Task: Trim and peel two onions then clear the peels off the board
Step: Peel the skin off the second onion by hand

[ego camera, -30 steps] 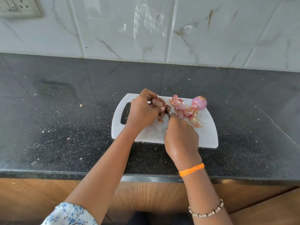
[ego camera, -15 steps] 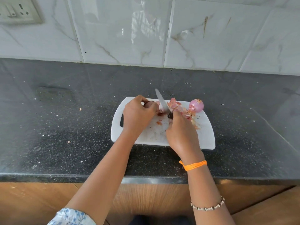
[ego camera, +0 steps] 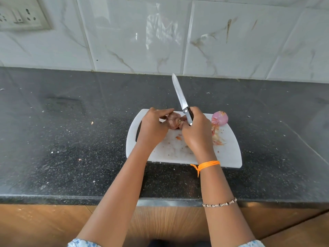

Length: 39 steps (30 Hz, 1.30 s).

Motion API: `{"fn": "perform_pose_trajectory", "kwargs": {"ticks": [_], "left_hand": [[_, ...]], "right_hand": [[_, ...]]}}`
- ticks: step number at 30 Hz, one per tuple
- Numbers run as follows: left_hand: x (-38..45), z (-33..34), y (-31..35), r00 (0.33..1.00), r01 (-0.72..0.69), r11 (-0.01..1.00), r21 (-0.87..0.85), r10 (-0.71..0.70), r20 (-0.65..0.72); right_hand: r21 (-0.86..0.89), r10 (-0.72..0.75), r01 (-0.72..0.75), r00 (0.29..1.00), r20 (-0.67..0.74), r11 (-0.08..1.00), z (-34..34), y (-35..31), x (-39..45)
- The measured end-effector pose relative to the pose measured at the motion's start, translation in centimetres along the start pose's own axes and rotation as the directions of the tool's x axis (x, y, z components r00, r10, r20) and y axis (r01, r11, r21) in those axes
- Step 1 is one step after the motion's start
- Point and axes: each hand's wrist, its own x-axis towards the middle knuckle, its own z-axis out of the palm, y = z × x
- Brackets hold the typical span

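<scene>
The brown-skinned, still unpeeled onion (ego camera: 173, 120) is sitting at the far edge of the white plastic cutting board (ego camera: 229, 154), and the left hand (ego camera: 153, 127) is curling its fingers round it from the left to steady it. The right hand (ego camera: 197, 132) is gripping the black handle of a steel-bladed kitchen knife (ego camera: 179, 97), whose blade is pointing up and away toward the wall, while its fingertips are meeting the onion's root end. A second, pink peeled onion (ego camera: 219, 117) is resting at the board's far right corner, with a scatter of pink onion peels (ego camera: 216, 138) lying just in front of it. The board is lying on the dark speckled stone bench (ego camera: 71, 139). The risk here is the raised blade: with the knife hand also working at the skin, a slip could swing the edge toward the left fingers, or the round onion could roll free.
</scene>
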Motion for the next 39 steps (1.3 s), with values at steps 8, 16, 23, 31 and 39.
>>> {"fn": "perform_pose_trajectory", "kwargs": {"ticks": [8, 16, 23, 31, 39], "left_hand": [[-0.4, 0.7, 0.4, 0.998, -0.057, 0.998, 0.030, 0.058, -0.027], [-0.8, 0.6, 1.1, 0.999, -0.036, 0.999, -0.013, 0.036, -0.008], [-0.8, 0.8, 0.9, 1.000, -0.027, 0.999, -0.041, 0.027, -0.008], [-0.5, 1.2, 0.9, 0.997, -0.061, 0.997, 0.048, 0.063, -0.034], [-0.5, 1.2, 1.0, 0.997, -0.052, 0.995, 0.082, 0.057, -0.048]], "right_hand": [[-0.075, 0.066, -0.062, 0.997, 0.048, 0.995, -2.1, 0.8, -1.3], [-0.209, -0.017, 0.058, 0.981, 0.194, 0.976, -3.0, 0.5, -4.4], [-0.285, -0.009, 0.064, 0.982, 0.188, 0.956, -2.9, -0.5, -4.7], [-0.450, 0.013, 0.072, 0.983, 0.182, 0.890, -2.6, -1.6, -3.9], [-0.462, 0.038, 0.059, 0.980, 0.197, 0.885, -2.7, -1.9, -3.7]]}}
